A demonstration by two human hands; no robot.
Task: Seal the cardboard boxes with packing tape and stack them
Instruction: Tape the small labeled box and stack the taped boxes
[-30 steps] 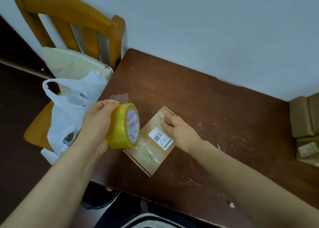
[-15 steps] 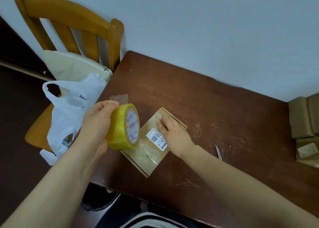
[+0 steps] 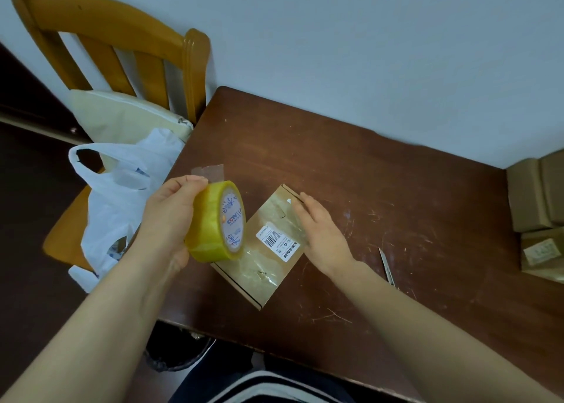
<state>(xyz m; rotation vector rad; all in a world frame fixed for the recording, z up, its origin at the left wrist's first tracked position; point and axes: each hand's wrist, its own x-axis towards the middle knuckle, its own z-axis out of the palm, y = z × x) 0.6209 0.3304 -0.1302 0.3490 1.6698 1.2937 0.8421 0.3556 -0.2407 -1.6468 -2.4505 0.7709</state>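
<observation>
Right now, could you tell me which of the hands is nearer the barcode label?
Right. The right hand rests on the box beside the barcode label; the left hand holds the tape roll farther left.

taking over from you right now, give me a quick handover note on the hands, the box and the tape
Left hand: grip round the yellow tape roll, held up just left of the box; a loose tape end sticks up from the roll.
Right hand: flat, fingers straight, pressing the right edge of the flat cardboard box.
Where: the box lies on the brown table; other boxes are piled at the table's right edge; a small blade lies by the right wrist.
Done: shiny clear tape lies across the box top.
Left: check the seams I cannot see, then probably move it to the pile.
</observation>
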